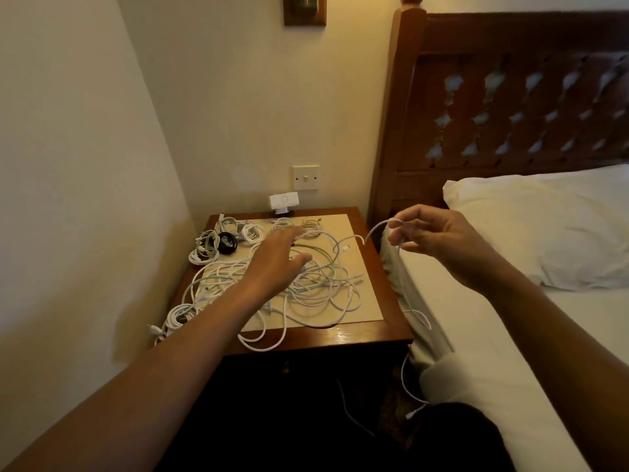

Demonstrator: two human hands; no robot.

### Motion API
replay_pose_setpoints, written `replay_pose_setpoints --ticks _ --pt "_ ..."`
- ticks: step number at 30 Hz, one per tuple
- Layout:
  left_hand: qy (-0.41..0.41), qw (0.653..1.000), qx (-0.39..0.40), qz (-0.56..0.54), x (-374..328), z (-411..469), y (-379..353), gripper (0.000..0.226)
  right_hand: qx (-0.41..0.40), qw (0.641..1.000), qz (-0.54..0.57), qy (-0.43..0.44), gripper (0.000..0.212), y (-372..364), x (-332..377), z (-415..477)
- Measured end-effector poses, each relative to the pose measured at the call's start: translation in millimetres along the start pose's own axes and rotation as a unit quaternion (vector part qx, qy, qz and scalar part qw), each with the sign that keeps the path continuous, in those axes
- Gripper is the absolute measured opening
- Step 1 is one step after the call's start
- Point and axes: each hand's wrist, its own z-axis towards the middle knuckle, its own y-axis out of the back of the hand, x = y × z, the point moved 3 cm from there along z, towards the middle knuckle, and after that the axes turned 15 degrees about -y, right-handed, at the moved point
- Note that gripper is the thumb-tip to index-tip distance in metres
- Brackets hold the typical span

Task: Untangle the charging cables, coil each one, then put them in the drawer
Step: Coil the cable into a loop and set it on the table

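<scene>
A tangle of white and pale green charging cables point(323, 284) lies spread over the top of a wooden bedside table point(367, 335). My left hand point(275, 260) reaches over the tangle with its fingers stretched out, touching or just above the cables. My right hand point(432, 233) is raised to the right of the table and pinches a white cable point(377, 229); one end curves left, the rest hangs down past the bed's edge toward the floor. Coiled cables point(218, 240) lie at the table's back left, with another bundle point(177, 318) at the front left corner.
A white charger block point(284, 202) sits at the back of the table under a wall switch point(305, 177). A bed with a white pillow point(544, 226) and a dark wooden headboard point(510, 97) stands close on the right. The wall closes in on the left.
</scene>
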Motion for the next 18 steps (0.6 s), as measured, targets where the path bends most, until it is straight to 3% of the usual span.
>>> replay_pose_setpoints --ticks 8,12,16,18 --pt "-0.067 0.989 0.089 -0.098 -28.2 24.2 -29.3 0.016 0.091 0.986 -0.142 -0.009 0.029 -17.2 -13.0 -3.3" --pt "-0.03 0.991 -0.013 -0.129 -24.9 24.9 -30.7 0.019 0.151 0.954 -0.255 -0.036 0.032 -23.9 -34.0 -4.6" --pt "0.14 0.919 -0.175 -0.323 -4.2 16.5 -13.5 0.022 0.158 0.899 -0.403 -0.07 0.04 -22.8 -60.5 1.7" --pt "0.173 0.902 -0.198 -0.342 8.9 9.5 -7.3 0.021 0.155 0.88 -0.436 -0.102 0.041 -21.1 -71.4 2.7"
